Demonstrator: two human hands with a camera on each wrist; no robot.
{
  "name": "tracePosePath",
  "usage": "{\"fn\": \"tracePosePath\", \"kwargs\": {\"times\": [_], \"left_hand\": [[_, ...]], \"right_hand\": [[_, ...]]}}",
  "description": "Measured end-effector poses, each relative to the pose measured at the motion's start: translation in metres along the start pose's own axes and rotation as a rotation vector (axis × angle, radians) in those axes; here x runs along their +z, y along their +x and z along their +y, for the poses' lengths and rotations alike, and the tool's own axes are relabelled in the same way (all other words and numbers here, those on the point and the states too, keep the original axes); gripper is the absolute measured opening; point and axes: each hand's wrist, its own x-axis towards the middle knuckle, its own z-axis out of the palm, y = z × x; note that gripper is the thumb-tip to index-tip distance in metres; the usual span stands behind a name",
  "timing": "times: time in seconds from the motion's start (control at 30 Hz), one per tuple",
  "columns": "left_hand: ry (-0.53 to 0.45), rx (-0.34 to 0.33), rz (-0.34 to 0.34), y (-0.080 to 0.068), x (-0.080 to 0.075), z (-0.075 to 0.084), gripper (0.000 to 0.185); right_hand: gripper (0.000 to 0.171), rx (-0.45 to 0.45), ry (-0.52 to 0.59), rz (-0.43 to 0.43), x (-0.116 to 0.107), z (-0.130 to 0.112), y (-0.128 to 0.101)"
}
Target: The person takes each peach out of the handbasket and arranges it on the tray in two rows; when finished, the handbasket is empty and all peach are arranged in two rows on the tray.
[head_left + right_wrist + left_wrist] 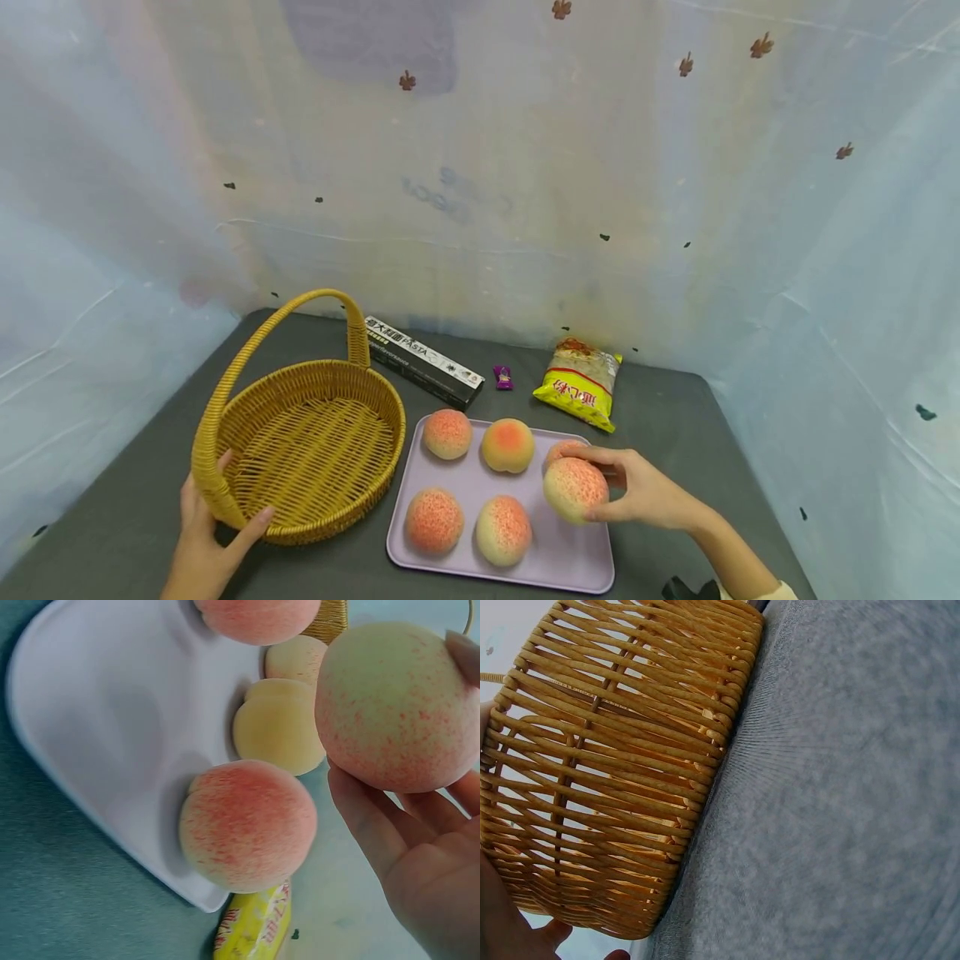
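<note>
My right hand (637, 492) holds a pale green and pink peach (397, 705) between thumb and fingers, lifted above the right part of a lilac tray (558, 562). Behind it, a pink peach (249, 825) sits on the tray, mostly hidden in the head view. Several more stay on the tray, among them a yellow-orange peach (507, 445) and a speckled red peach (434, 521). To the left is a yellow wicker basket (311, 458) with a tall handle and a bare woven bottom. My left hand (206, 533) grips its near left side by the handle's base.
A black and white pasta box (423, 362) lies behind the basket and tray. Beside it are a small purple wrapped candy (503, 377) and a yellow food packet (581, 383). Pale sheeting (487, 167) hangs around the dark grey table (667, 417).
</note>
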Motion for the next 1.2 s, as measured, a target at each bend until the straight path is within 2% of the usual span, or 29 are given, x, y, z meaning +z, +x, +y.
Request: {"fn": "tracePosePath", "kwargs": {"times": [0.17, 0.47, 0.8, 1.2], "left_hand": [[0.004, 0.01, 0.002, 0.001, 0.0, -0.001, 0.089], [0.013, 0.013, 0.0, 0.0, 0.0, -0.003, 0.089], [0.011, 0.012, -0.001, 0.0, 0.0, -0.005, 0.09], [0.016, 0.02, 0.007, 0.0, 0.001, -0.006, 0.09]], "right_hand": [[0.065, 0.051, 0.001, 0.019, 0.003, 0.005, -0.009], [0.064, -0.009, 0.026, -0.014, 0.011, 0.02, -0.018], [0.063, 0.023, 0.02, -0.047, 0.024, 0.04, -0.019], [0.065, 0.069, -0.018, -0.056, 0.034, 0.044, -0.017]]}}
